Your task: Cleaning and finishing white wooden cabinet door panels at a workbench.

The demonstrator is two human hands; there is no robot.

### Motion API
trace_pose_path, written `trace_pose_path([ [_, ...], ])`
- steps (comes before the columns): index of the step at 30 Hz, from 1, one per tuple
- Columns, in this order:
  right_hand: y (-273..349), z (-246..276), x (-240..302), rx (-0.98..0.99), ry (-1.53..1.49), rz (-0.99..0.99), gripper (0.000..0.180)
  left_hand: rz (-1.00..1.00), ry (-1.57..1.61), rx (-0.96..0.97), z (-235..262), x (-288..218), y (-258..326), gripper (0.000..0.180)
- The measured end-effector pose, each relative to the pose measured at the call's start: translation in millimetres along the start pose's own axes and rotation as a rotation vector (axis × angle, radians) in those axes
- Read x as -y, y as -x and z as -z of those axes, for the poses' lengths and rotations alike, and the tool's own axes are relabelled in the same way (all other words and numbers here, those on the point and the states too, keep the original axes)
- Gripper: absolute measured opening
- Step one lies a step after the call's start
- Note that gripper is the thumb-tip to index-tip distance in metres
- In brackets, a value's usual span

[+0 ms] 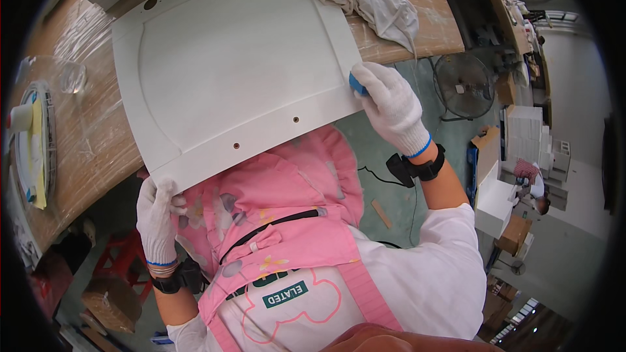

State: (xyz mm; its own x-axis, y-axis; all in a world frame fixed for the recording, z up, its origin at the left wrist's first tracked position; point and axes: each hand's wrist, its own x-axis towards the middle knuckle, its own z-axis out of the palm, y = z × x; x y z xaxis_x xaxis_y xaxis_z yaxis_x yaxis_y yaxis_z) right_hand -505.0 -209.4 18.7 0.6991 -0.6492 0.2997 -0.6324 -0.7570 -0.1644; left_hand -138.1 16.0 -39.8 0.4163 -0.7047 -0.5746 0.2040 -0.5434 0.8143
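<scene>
A white cabinet door panel [228, 58] with a recessed middle lies on the workbench and juts over its near edge. Two small holes show along its near rim and two larger round ones at its far side. My right hand [390, 105], in a white knitted glove, grips a small blue block [358, 85] against the panel's right edge. At the near left corner, my left hand [158, 212], also gloved, has its fingers curled at the panel's edge. A crumpled pale cloth [381, 10] rests partly on the panel's far right corner.
The workbench [104, 127] has a plastic-wrapped brown top. A clear cup [73, 79] and a round tray [36, 146] with a white container and yellow strip sit at left. A floor fan [463, 87] stands at right, near stacked white panels. A red stool [120, 257] is below left.
</scene>
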Motion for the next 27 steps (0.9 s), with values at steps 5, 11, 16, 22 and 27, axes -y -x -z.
trace_pose_path([
  [5,0.7,-1.7,-2.0,-0.013,-0.005,-0.001,0.048,-0.002,-0.015,-0.017,-2.0,-1.7,-0.1,0.032],
  [11,1.2,1.3,-2.2,0.021,-0.002,-0.034,0.05,-0.003,-0.016,-0.021,-1.8,-1.5,0.4,0.032],
  [16,2.6,-3.2,-1.5,-0.036,-0.002,0.003,0.05,-0.005,0.003,-0.011,-0.8,0.7,-0.7,0.031],
  [22,1.1,-4.4,-0.1,-0.009,-0.02,-0.02,0.048,-0.012,0.007,0.002,-1.9,0.5,-1.7,0.032],
  [27,0.0,-2.0,-0.7,-0.018,0.0,-0.016,0.047,-0.016,-0.002,-0.009,-1.4,-1.6,1.1,0.032],
])
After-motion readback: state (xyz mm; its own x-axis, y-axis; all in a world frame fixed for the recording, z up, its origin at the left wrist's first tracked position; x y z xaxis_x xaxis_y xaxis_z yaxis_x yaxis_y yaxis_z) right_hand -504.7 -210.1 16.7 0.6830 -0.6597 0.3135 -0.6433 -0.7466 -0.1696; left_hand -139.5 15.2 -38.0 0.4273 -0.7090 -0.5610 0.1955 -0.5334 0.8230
